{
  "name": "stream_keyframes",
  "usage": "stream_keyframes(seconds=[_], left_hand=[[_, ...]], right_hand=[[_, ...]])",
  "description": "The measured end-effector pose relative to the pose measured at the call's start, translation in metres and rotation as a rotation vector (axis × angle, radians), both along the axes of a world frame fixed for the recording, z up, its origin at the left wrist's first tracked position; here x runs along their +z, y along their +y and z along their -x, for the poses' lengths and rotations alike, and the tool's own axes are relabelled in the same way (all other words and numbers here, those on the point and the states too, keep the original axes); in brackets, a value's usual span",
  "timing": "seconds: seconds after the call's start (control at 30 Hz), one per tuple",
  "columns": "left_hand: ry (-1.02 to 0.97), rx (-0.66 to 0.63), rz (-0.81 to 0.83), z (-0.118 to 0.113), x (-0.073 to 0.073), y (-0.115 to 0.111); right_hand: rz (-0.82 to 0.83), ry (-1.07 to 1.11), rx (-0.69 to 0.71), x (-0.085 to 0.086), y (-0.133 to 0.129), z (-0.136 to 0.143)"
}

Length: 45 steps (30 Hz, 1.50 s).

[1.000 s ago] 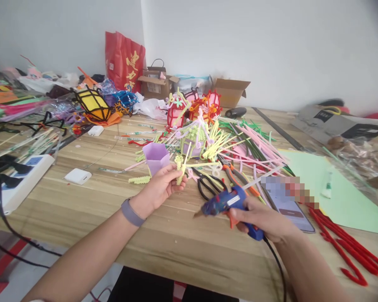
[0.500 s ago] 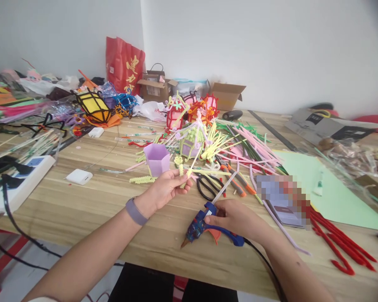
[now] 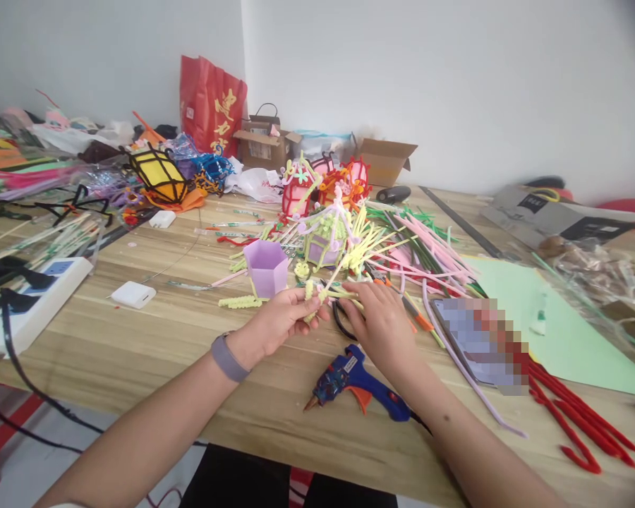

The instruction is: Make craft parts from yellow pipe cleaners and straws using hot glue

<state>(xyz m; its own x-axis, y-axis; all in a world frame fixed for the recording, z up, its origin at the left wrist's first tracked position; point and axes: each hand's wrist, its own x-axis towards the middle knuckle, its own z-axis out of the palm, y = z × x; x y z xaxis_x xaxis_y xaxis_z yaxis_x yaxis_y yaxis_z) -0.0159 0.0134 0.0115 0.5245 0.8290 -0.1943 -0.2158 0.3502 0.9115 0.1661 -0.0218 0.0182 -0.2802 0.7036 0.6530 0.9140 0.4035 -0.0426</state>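
My left hand point(image 3: 291, 312) pinches a twisted pale yellow-green pipe cleaner point(image 3: 310, 291) between thumb and fingers. From the right, my right hand point(image 3: 378, 317) meets it, its bent fingers closed around the loose strands of the same pipe cleaner; the fingertips are partly hidden. Below the right hand a blue hot glue gun point(image 3: 360, 381) lies on the table, nozzle to the left. Just behind the left hand stands a lilac open-topped paper cup shape point(image 3: 267, 268). Beside it rests a yellow-green braided strip point(image 3: 238, 302). Black-handled scissors are mostly covered by the right hand.
Behind the hands sit a lilac and yellow-green lantern point(image 3: 322, 247) and bundles of pink pipe cleaners point(image 3: 434, 243). A phone point(image 3: 466, 339) and red pipe cleaners point(image 3: 576, 409) lie at right. A white power strip point(image 3: 47, 296) and a white charger point(image 3: 132, 295) are at left.
My right hand has let go of the glue gun, leaving it on the table, and has moved up and left to the pipe cleaner. My left hand keeps its hold.
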Motion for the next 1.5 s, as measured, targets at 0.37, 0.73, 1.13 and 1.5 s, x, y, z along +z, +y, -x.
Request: stream_keyframes(seconds=[0.37, 0.73, 1.13, 1.5], left_hand=[[0.23, 0.076, -0.244, -0.003, 0.0, -0.005], [0.625, 0.079, -0.68, 0.004, 0.004, -0.006], [0.654, 0.032, -0.948, 0.005, -0.002, -0.009], [0.664, -0.147, -1.226, 0.006, 0.011, -0.013]], right_hand=[[0.08, 0.006, 0.099, -0.012, -0.009, -0.002], [-0.099, -0.138, 0.117, -0.002, -0.018, 0.002], [-0.111, -0.219, 0.122, 0.007, -0.016, -0.01], [0.59, 0.383, 0.29, 0.027, -0.005, -0.027]])
